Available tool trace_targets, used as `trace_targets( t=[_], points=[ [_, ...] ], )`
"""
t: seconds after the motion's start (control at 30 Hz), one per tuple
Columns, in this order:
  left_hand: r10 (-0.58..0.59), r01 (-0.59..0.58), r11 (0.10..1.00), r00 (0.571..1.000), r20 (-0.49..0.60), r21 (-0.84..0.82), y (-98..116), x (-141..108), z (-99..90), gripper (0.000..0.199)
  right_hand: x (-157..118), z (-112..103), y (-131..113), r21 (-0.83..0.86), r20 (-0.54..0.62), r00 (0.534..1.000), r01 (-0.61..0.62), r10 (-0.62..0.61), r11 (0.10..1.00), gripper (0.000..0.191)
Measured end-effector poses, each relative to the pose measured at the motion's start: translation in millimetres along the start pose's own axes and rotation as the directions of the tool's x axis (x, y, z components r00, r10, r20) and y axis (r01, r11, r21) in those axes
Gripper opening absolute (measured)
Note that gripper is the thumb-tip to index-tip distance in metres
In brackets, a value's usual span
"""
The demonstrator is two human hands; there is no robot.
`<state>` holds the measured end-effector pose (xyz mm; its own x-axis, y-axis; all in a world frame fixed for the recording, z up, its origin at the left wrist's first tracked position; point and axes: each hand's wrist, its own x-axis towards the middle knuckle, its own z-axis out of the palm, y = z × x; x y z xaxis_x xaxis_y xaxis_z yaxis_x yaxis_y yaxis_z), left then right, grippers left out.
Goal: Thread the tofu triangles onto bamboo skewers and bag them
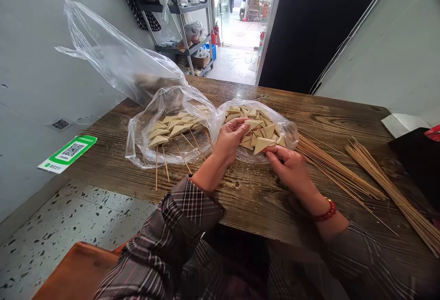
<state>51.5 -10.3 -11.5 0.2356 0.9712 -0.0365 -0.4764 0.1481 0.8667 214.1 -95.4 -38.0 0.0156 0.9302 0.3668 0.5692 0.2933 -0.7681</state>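
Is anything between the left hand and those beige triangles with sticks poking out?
Yes: rumpled clear plastic bagging lies between the left hand and the beige triangular pieces with thin wooden sticks. Nothing else visible.

Behind the dark wooden table (268,226) there is an open doorway (237,29), and bright daylight comes in through it. Left of the doorway stands a grey cart (178,11) with shelves. Pale walls (37,75) are at both sides, and a black panel (319,25) is right of the doorway. The near floor (85,217) is speckled, with an orange-brown seat (75,272).
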Motion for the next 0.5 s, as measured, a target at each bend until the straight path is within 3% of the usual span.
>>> trace_targets(
  t=[0.3, 0.5],
  points=[
    [-0.039, 0.039, 0.999, 0.999, 0.002, -0.015, -0.9, -3.0, 5.2, 0.017, -1.8, 7.6, 1.5, -0.023, -0.076, 0.997, 0.020, -0.021, 1.000, 0.020],
    [-0.052, 0.053, 0.998, 0.998, 0.034, -0.022, 1.5, -1.5, -2.0, 0.026, -2.8, 8.6, -1.0, -0.003, -0.103, 0.994, 0.033, -0.033, 0.999, 0.020]
  ],
)
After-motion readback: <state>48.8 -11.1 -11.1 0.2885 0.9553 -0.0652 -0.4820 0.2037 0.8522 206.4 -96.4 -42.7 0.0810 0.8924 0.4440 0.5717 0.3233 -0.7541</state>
